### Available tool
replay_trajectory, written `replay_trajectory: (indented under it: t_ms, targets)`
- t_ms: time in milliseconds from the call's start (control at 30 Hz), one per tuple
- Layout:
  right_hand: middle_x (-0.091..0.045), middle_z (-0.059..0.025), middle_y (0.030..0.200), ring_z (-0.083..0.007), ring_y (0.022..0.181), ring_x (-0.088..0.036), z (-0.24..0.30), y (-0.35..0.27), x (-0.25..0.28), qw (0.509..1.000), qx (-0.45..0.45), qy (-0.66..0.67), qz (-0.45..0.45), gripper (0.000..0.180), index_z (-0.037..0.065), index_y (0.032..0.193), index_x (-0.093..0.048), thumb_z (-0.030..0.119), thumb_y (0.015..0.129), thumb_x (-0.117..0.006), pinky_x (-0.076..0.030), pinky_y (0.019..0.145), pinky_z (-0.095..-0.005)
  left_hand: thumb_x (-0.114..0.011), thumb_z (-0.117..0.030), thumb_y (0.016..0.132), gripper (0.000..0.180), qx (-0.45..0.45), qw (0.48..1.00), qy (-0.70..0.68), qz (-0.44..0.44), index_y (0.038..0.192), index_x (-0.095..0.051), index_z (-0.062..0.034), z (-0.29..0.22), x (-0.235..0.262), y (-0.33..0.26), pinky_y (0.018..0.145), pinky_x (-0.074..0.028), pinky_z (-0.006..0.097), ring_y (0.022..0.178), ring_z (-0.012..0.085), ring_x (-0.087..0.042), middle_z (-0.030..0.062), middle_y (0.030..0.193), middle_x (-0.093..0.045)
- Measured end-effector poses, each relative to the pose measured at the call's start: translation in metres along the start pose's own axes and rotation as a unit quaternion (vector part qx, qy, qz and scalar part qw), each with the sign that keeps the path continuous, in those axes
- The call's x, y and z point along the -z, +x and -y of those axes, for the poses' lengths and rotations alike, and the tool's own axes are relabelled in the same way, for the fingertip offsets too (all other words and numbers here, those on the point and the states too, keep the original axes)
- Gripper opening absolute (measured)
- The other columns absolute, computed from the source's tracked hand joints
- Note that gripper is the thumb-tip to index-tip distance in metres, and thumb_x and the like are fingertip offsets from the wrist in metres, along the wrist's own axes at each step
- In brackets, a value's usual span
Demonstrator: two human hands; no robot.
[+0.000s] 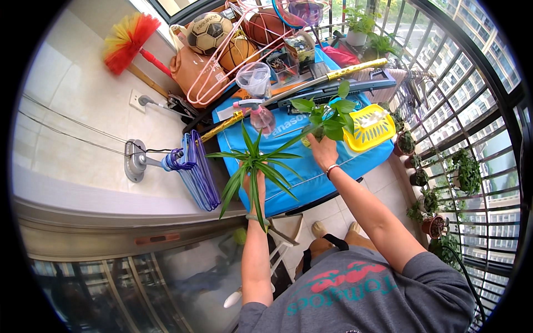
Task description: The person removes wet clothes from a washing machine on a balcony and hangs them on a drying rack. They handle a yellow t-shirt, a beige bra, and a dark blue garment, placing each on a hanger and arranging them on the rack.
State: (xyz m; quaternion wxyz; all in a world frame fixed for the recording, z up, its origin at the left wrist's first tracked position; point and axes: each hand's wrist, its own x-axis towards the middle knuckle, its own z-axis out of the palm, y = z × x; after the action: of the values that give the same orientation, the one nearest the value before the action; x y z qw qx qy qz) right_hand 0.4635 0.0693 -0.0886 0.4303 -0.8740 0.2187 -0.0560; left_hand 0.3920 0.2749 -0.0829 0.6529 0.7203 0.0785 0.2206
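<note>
My left hand [255, 186] is raised at the near edge of the blue-covered top, closed around the base of a plant with long, narrow leaves [256, 159]. The leaves spread over the hand and hide most of its fingers. Farther right, my right hand [323, 151] grips the small container of a broad-leaved green plant [332, 117], whose leaves lean to the right. A pink-and-clear spray bottle [262, 118] stands between the two plants, toward the back. Beside the right hand sits a yellow slotted basket [371, 129] with something white on it.
The blue cover [333, 172] carries a clear plastic cup [254, 79], a gold-and-silver pole [327, 76] and several balls behind. Purple hangers [198, 172] hang at the left wall. A red-and-yellow duster [129, 41] leans there. Potted plants line the railing [469, 172] on the right.
</note>
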Motion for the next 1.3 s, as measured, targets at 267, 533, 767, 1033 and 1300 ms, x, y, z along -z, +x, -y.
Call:
replay_trajectory:
  t_ms: [267, 533, 767, 1033, 1300]
  targets:
    - [-0.061, -0.014, 0.119, -0.0356, 0.108, -0.057, -0.002, -0.007, -0.003, 0.997, 0.073, -0.033, -0.01, 0.049, 0.014, 0.114, -0.062, 0.049, 0.081, -0.067, -0.049, 0.084, -0.0474, -0.067, -0.012, 0.09, 0.035, 0.015, 1.0, 0.012, 0.009, 0.121, -0.053, -0.0039, 0.016, 0.006, 0.0, 0.079, -0.047, 0.028, 0.09, 0.011, -0.055, 0.0038, 0.103, -0.06]
    - [-0.068, -0.0124, 0.104, -0.0362, 0.1, -0.061, -0.017, -0.007, -0.001, 0.989, 0.146, -0.013, -0.002, 0.043, 0.014, 0.106, -0.064, 0.049, 0.08, -0.065, -0.049, 0.082, -0.0485, -0.066, -0.012, 0.091, 0.031, -0.001, 1.0, -0.003, 0.009, 0.118, -0.054, -0.0028, 0.004, -0.005, -0.002, 0.08, -0.048, 0.03, 0.09, 0.0133, -0.056, 0.0051, 0.101, -0.06]
    - [-0.065, -0.0159, 0.112, -0.038, 0.105, -0.059, 0.005, -0.016, -0.001, 0.998, 0.047, -0.039, 0.023, 0.052, 0.016, 0.114, -0.06, 0.052, 0.077, -0.067, -0.049, 0.085, -0.0456, -0.07, -0.016, 0.089, 0.053, -0.007, 1.0, 0.025, -0.007, 0.133, -0.045, -0.0015, 0.042, 0.007, -0.007, 0.096, -0.042, 0.035, 0.111, 0.021, -0.052, 0.0116, 0.121, -0.054]
    - [-0.059, -0.017, 0.12, -0.0393, 0.11, -0.055, -0.02, -0.02, 0.019, 0.981, 0.183, 0.019, 0.062, 0.047, 0.012, 0.122, -0.057, 0.037, 0.084, -0.068, -0.047, 0.089, -0.0452, -0.07, -0.025, 0.089, 0.071, 0.085, 0.988, 0.103, -0.073, 0.144, -0.033, -0.0002, -0.006, -0.007, -0.065, 0.111, -0.031, 0.042, 0.136, 0.0313, -0.037, 0.0191, 0.147, -0.037]
    - [-0.051, -0.013, 0.132, -0.0326, 0.116, -0.051, -0.078, -0.064, 0.079, 0.938, 0.34, -0.024, 0.062, 0.036, 0.008, 0.121, -0.055, 0.022, 0.089, -0.065, -0.041, 0.097, -0.0417, -0.066, -0.026, 0.091, 0.06, -0.023, 0.914, 0.398, -0.069, 0.14, -0.04, -0.0028, 0.011, -0.001, -0.118, 0.107, -0.033, 0.046, 0.132, 0.0378, -0.039, 0.0215, 0.145, -0.04]
